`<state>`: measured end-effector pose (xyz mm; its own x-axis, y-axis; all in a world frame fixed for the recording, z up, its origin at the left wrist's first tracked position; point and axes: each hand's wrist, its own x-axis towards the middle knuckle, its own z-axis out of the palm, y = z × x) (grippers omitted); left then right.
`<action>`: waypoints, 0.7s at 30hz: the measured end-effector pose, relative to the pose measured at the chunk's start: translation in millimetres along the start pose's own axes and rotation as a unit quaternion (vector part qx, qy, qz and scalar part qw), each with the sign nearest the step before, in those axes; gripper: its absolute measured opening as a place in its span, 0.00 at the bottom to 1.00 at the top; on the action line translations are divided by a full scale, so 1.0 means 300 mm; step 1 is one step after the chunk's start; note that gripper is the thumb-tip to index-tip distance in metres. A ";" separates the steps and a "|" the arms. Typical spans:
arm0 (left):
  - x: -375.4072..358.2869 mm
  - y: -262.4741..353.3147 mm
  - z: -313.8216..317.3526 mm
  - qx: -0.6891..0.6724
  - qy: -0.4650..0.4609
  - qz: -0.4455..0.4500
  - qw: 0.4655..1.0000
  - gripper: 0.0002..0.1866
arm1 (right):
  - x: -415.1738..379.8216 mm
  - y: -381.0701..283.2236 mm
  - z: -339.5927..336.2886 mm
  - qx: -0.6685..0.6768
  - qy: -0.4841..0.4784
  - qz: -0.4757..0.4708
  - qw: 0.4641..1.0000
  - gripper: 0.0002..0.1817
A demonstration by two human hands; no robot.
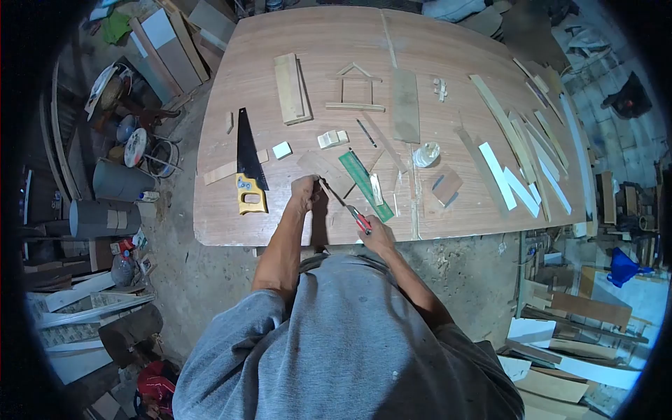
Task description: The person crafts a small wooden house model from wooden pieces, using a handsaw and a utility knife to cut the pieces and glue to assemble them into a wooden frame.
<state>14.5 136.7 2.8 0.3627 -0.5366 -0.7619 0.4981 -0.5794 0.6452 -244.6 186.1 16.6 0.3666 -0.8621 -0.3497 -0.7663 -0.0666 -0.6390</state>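
Observation:
My left hand [304, 192] is closed near the front of the table, its fingers pinching the far end of a thin, dark strip [332, 192], probably wood. In my right hand [379, 237] is a red and grey utility knife [361, 220], its front end meeting the strip's near end. Just beyond the hands lie a thin brown wooden board [318, 165] and a green ruler [357, 175] with a small pale wood piece [376, 189] against it. Left of my left hand rests a handsaw [248, 164] with a yellow handle.
The large wooden table [448, 49] also bears a house-shaped stick frame [355, 106], stacked boards [288, 87], a grey-green board [405, 105], a pencil [366, 133], a white tub [426, 155] and several long strips [514, 133] at right. Scrap wood [560, 343] lies on the floor.

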 end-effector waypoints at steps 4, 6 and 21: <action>-0.048 -0.056 -0.074 0.021 -0.029 -0.010 0.999 0.09 | -0.002 -0.039 0.055 -0.059 0.020 -0.051 0.997 0.21; -0.072 -0.087 -0.098 0.041 -0.025 -0.010 0.999 0.10 | -0.002 -0.060 0.077 -0.071 0.028 -0.062 0.995 0.22; -0.159 -0.257 -0.217 0.080 0.010 0.105 0.991 0.07 | -0.291 -0.484 -0.380 0.139 0.397 -0.265 0.868 0.09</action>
<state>10.1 247.0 -14.5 0.4611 -0.6439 -0.6106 0.2793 -0.5478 0.7886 -225.4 213.7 218.1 0.0654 -0.8291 0.5553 -0.4028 -0.5311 -0.7455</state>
